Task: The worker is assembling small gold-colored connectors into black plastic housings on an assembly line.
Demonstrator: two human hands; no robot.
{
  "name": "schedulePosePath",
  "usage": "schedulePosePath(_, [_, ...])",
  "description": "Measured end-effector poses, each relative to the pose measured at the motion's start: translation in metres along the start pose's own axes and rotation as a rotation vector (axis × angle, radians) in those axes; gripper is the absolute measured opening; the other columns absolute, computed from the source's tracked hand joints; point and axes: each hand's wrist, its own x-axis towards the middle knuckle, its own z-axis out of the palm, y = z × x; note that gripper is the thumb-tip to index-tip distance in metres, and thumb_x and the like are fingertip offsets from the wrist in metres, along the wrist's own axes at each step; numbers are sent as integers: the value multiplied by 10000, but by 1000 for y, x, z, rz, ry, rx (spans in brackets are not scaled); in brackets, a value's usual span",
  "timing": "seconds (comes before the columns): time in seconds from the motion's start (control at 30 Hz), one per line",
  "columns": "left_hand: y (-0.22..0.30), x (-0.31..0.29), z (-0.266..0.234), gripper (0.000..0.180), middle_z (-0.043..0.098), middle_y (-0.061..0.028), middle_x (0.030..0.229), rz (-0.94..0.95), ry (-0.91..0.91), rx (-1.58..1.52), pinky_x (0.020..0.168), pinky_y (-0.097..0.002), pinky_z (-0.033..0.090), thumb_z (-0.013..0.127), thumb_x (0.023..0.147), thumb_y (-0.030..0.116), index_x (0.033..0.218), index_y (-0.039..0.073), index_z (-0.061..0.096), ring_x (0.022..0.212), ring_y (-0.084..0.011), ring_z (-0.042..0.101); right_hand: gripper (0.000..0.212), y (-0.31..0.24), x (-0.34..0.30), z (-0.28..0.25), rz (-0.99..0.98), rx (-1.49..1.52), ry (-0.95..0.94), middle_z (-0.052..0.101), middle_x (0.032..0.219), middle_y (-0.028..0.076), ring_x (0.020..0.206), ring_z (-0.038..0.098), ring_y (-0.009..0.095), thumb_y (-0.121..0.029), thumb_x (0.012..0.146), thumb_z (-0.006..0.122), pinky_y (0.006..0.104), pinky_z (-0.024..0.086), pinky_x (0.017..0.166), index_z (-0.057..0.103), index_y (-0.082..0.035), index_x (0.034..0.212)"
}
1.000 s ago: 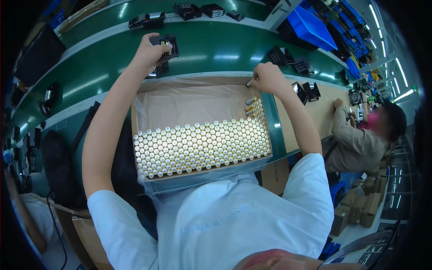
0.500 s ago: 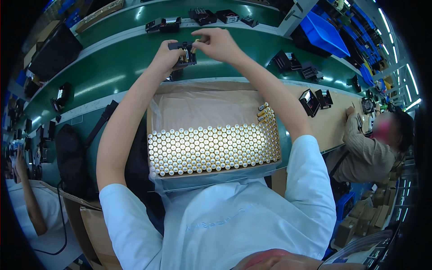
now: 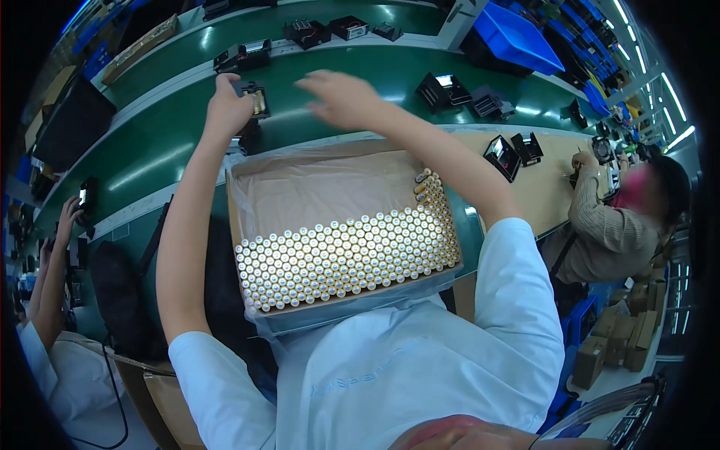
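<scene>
My left hand (image 3: 227, 112) is closed on a small black battery case (image 3: 259, 101) above the green conveyor belt. Gold-coloured cells show inside the case. To the right, my right hand (image 3: 341, 99) hangs over the belt, apart from the case. Motion blurs it, but its fingers look stretched out and I see nothing in them. In front of my body lies a shallow cardboard box (image 3: 322, 176) lined with clear plastic. Packed rows of upright batteries (image 3: 349, 259) fill its near part, and a few lean at its right side.
Another black case (image 3: 246, 139) lies just below my left hand. More black units (image 3: 444, 91) stand on the belt to the right and along the far ledge (image 3: 244, 56). A blue bin (image 3: 517, 37) stands at the far right. A co-worker (image 3: 619, 214) sits on the right.
My left hand has moved left with the battery case. My right hand, which held a battery at the case, has come away from it. The whole view has shifted a little.
</scene>
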Motion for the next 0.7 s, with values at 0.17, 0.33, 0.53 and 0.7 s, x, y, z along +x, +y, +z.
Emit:
schedulePosePath(0.17, [-8, -2, -7, 508, 551, -240, 1144, 48, 175, 583, 779, -446, 538, 629, 816, 150, 1287, 69, 457, 956, -385, 609, 329, 76, -44, -50, 590, -602, -172, 662, 1164, 128, 974, 646, 307, -216, 848, 627, 376, 560, 806, 659, -45, 1128])
schedulePosePath(0.33, [-14, 1, 0, 528, 552, -218, 1199, 281, 299, 870, 852, -437, 522, 645, 815, 150, 1309, 96, 468, 1058, -373, 585, 271, 103, -67, -54, 660, -459, -262, 716, 983, 131, 874, 672, 324, -162, 817, 639, 381, 557, 742, 706, -22, 1040])
schedulePosePath(0.53, [15, -22, 17, 512, 522, -128, 1318, 756, 55, 489, 949, -404, 480, 642, 834, 74, 1321, 121, 489, 1126, -312, 556, 240, 67, -44, -37, 347, -116, -95, 716, 890, 163, 723, 654, 373, -152, 779, 658, 425, 543, 691, 729, -60, 988])
schedulePosePath(0.7, [36, -48, 40, 416, 594, -91, 1212, 938, -160, 304, 849, -390, 506, 659, 821, 55, 1226, 92, 572, 1018, -277, 597, 263, 5, -32, -43, 64, 301, -117, 729, 939, 117, 735, 656, 281, -102, 812, 673, 357, 522, 713, 708, -21, 1060])
